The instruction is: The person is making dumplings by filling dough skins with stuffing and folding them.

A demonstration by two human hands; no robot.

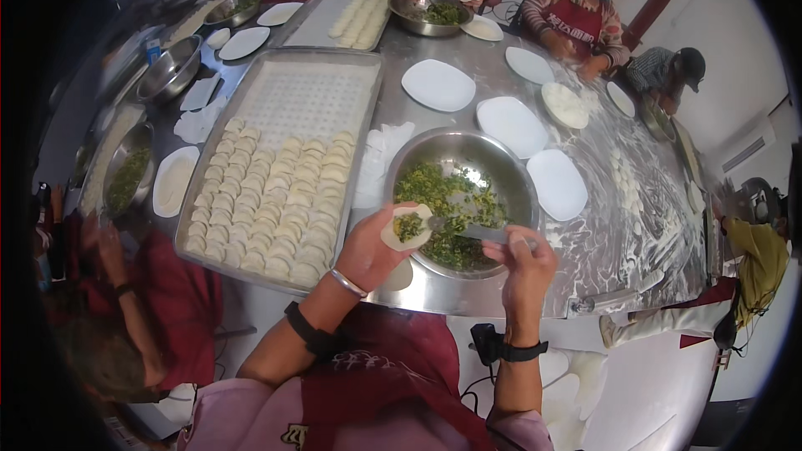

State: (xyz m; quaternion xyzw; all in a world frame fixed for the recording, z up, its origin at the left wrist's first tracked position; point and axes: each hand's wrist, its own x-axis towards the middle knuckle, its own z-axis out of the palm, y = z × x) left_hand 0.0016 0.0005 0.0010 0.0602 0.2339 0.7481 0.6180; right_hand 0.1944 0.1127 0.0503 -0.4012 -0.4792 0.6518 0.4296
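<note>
On the palm of my left hand (369, 241) lies a round dough wrapper (387, 239) with green and yellow chopped filling (408, 225) at its middle. My right hand (523, 257) grips the handle of a metal spoon (481, 232), whose tip reaches the wrapper's right edge. Beneath the spoon is a wide stainless steel bowl (529, 181) of chopped green filling (432, 185). Another dough wrapper (397, 275) rests on the table by the bowl's near left rim. Left of my left hand, a metal tray (366, 119) holds rows of folded dumplings (269, 200).
White plates (514, 127) stand beyond and right of the bowl. Crumpled white paper (382, 150) lies between tray and bowl. Flour coats the steel table (601, 232) at right, near a rolling pin (617, 296). Other people work around the table; one co-worker's hand (113, 257) is at left.
</note>
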